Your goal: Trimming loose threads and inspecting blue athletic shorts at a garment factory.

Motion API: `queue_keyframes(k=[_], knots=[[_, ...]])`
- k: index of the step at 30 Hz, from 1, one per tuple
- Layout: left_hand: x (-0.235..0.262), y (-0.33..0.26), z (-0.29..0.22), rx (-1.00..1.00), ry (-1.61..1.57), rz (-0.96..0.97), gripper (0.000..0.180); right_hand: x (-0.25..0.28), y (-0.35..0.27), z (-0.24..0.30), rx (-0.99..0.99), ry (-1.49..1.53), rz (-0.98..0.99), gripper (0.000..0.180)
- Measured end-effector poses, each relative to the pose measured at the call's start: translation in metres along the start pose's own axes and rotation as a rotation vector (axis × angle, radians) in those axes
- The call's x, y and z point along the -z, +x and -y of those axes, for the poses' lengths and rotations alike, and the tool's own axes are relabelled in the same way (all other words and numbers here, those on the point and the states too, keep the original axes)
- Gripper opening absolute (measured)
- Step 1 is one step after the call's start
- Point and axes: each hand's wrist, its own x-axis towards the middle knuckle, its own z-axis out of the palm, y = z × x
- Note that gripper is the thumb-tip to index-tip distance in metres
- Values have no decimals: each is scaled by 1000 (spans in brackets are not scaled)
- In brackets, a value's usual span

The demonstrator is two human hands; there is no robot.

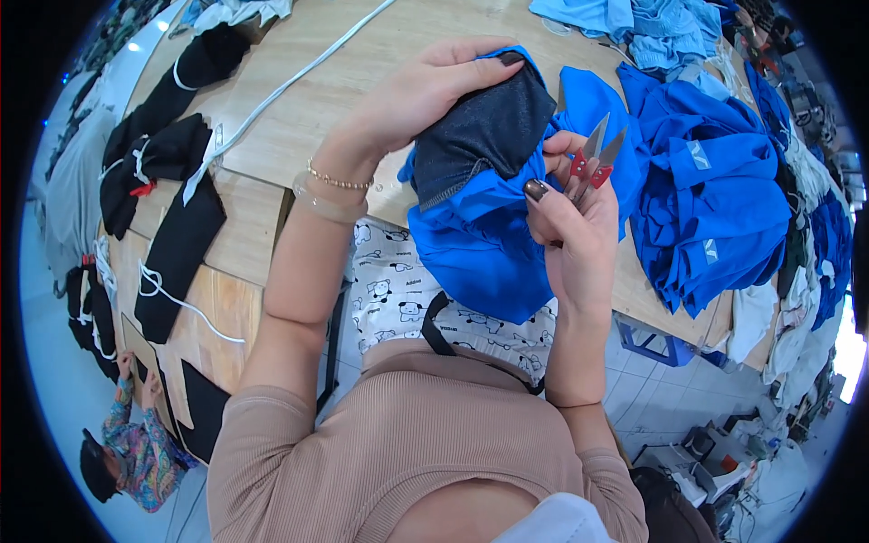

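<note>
A bright blue garment (489, 262) with a dark, near-black panel (484, 122) hangs over the table edge in front of me. My left hand (453, 86) grips its top edge, thumb on the dark panel and the other fingers behind the cloth. Lower down on the right, my right hand (579, 213) pinches the blue cloth beside that panel. Thread snips (593, 167) with red grips rest in the same hand, their two blades apart and pointing up, away from the cloth. Some right-hand fingers are hidden by fabric.
A heap of blue garments (715, 190) lies to the right, with light blue pieces (670, 32) beyond. Black bundles (181, 262) tied with white strips are on the left. A white cord (290, 81) crosses the wooden table (362, 81). Another person (145, 443) is at lower left.
</note>
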Motion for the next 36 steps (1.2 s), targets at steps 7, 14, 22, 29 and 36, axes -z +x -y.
queue_keyframes(k=[7,14,22,29,36], knots=[[-48,-14,-25,-258,994,4,31,24,14,-22,-68,186,102,10],[-90,-73,-38,-158,950,280,37,34,18,-38,-110,119,-214,39],[-11,-17,-1,128,354,46,19,20,7,-13,30,74,-64,27],[38,-11,-10,112,98,51,16,142,-12,17,-245,-663,-91,17],[122,-17,-30,-84,-190,40,33,231,-43,-54,48,-1349,-581,21]])
